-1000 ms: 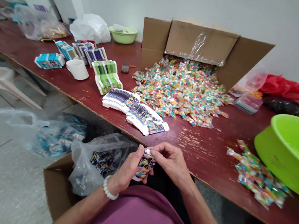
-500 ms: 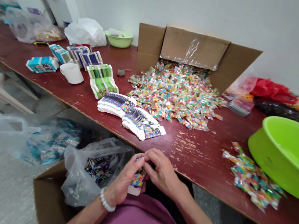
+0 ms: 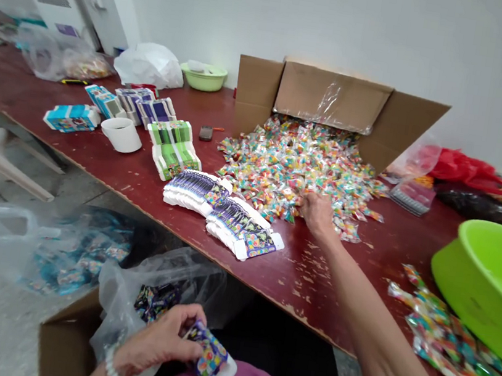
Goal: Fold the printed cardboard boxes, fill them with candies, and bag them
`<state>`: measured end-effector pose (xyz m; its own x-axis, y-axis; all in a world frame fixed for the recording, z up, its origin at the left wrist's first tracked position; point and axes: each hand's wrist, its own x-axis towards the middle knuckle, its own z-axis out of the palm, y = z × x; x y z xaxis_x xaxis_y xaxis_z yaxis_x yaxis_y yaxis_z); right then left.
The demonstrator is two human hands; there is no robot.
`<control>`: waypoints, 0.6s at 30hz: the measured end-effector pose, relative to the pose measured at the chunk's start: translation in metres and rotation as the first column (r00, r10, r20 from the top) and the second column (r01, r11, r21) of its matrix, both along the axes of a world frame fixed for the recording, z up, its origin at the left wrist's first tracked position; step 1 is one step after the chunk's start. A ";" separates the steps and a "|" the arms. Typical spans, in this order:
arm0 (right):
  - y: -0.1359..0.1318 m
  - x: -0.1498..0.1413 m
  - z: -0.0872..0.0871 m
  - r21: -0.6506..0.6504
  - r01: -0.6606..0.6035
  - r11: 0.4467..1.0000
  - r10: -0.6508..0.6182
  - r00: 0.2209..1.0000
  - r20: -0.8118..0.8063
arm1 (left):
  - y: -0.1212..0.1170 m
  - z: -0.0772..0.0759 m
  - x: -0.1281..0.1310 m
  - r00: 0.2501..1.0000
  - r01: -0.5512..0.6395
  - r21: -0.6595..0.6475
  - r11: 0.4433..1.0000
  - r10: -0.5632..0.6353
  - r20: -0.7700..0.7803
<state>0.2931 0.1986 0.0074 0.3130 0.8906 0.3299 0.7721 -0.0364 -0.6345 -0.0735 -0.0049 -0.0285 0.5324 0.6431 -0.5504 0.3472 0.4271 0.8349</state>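
My left hand (image 3: 169,338), with a pale bead bracelet at the wrist, grips a small purple printed candy box (image 3: 209,359) low over my lap. A white flap stands out at the box's lower right end. My right hand (image 3: 319,213) is stretched across the table to the near edge of a heap of clear-wrapped candies (image 3: 292,162). Its fingers are curled together against the wrapped candies; what lies between them is hidden. Left of that hand, a fanned row of flat purple boxes (image 3: 232,219) lies on the red table (image 3: 295,269).
An open carton (image 3: 333,97) stands behind the heap. A green basin (image 3: 479,288) and more wrapped candies (image 3: 449,340) are at right. Green flat boxes (image 3: 173,146) and a white tape roll (image 3: 121,135) lie left. Below the table edge, a plastic bag (image 3: 116,300) holds purple boxes.
My right hand has left the box and moved forward to the candy heap. My left hand keeps the box and has moved down and left, tilting it. The view has shifted slightly.
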 end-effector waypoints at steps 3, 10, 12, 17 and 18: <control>-0.010 0.011 0.005 0.069 0.049 0.996 -0.038 0.989 -0.143 | 0.013 0.000 -0.017 0.942 0.304 0.015 0.952 -0.299 -0.152; -0.089 -0.004 0.021 0.045 -0.089 0.995 0.099 0.834 -0.543 | 0.025 0.018 0.021 0.976 -0.018 -0.114 0.993 0.042 0.213; -0.117 -0.021 0.026 0.002 -0.197 0.980 0.146 0.720 -0.678 | 0.026 0.029 0.040 0.949 -0.069 -0.128 0.989 0.105 0.296; -0.169 -0.054 0.041 -0.088 -0.452 0.888 0.224 0.592 -0.774 | 0.025 0.051 0.072 0.914 -0.067 -0.089 0.994 0.097 0.395; -0.175 -0.058 0.043 -0.083 -0.486 0.870 0.257 0.591 -0.765 | 0.024 0.054 0.075 0.912 -0.051 -0.088 0.995 0.082 0.402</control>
<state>0.2356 0.0240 0.0500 -0.0352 0.9941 -0.1027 0.0655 -0.1002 -0.9928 0.0012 0.0188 0.0252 0.6768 0.6507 -0.3443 -0.0451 0.5034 0.8629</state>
